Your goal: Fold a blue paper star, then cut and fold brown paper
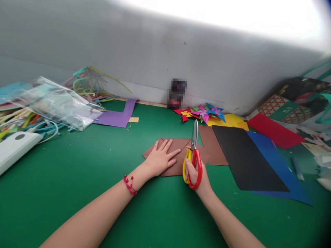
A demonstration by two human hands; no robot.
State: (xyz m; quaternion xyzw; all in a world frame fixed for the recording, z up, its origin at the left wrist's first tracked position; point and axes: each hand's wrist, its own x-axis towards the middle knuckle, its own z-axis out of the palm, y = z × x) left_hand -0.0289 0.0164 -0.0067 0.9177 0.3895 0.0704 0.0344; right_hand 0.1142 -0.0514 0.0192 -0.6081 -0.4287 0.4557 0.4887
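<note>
My left hand (pixel 160 159) lies flat with spread fingers on a folded piece of brown paper (pixel 178 166) and presses it to the table. A red bracelet (pixel 130 185) circles that wrist. In my right hand (pixel 203 177) is a pair of scissors (pixel 197 165) with one red and one yellow handle, its blades together and pointing up and away from me. The scissors are over the right part of the brown paper, and the hand and handles hide some of it. Just to the right lies another brown sheet (pixel 216 151).
Black paper (pixel 250 162) overlaps blue paper (pixel 297 189) at right, near a red sheet (pixel 275 131). Folded paper stars (pixel 203 113) and yellow paper (pixel 232 121) lie by the wall. Purple paper (pixel 116 117), a clear plastic bag (pixel 69 110) and a white device (pixel 19 148) are on the left.
</note>
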